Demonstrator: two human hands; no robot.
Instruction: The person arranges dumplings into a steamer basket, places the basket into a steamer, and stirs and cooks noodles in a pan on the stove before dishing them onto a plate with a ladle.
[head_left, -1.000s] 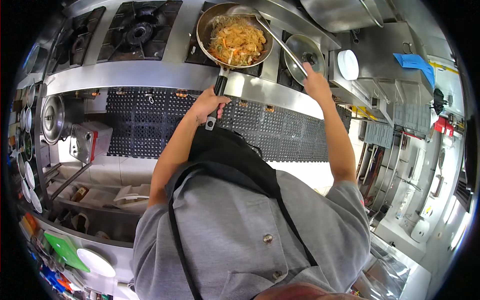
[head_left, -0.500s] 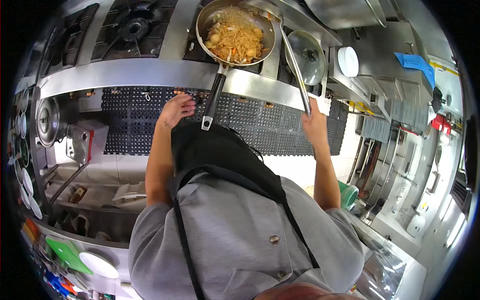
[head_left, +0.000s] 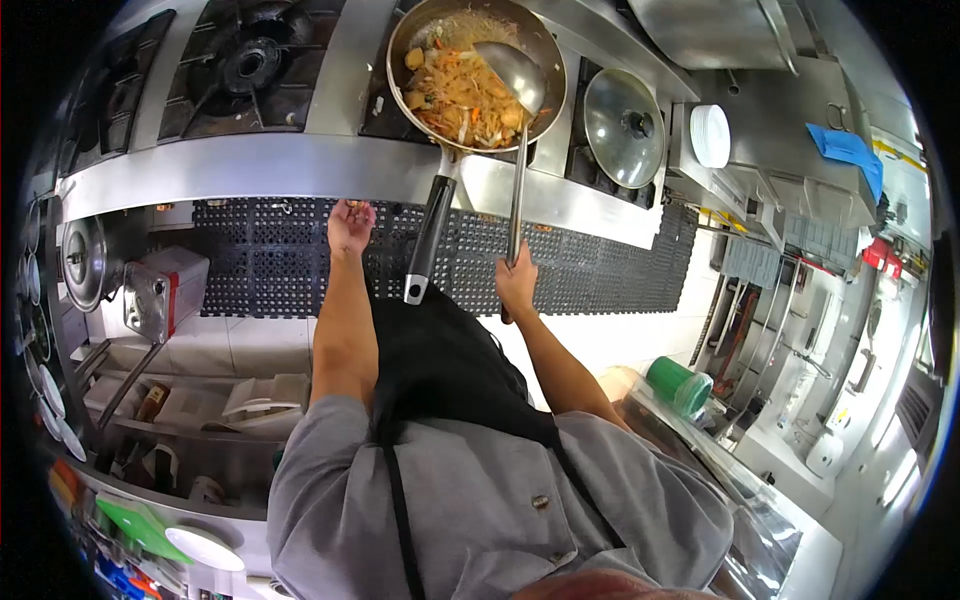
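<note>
My right hand (head_left: 516, 283) is wrapped round the long handle of a metal ladle (head_left: 515, 72). The ladle's bowl lies among noodles with vegetables (head_left: 457, 95), at the right side of a deep frying pan (head_left: 396, 85). This pan sits on the stove with its black handle (head_left: 431, 235) pointing toward me; neither hand touches it. My left hand (head_left: 351, 227) hangs just off the stove's front edge, left of the pan handle. It holds nothing, its fingers loosely bent and apart.
A burner grate (head_left: 252, 62) lies left of the pan. To its right rests a glass lid (head_left: 612, 130), with white plates (head_left: 710, 136) and a blue cloth (head_left: 846, 158) beyond. A black rubber mat (head_left: 270, 255) covers the floor below the stove's steel edge (head_left: 250, 172).
My right hand has come left with the ladle, whose bowl now shows across the noodles. The noodles have been shifted about. My left hand has moved slightly and its fingers have curled.
</note>
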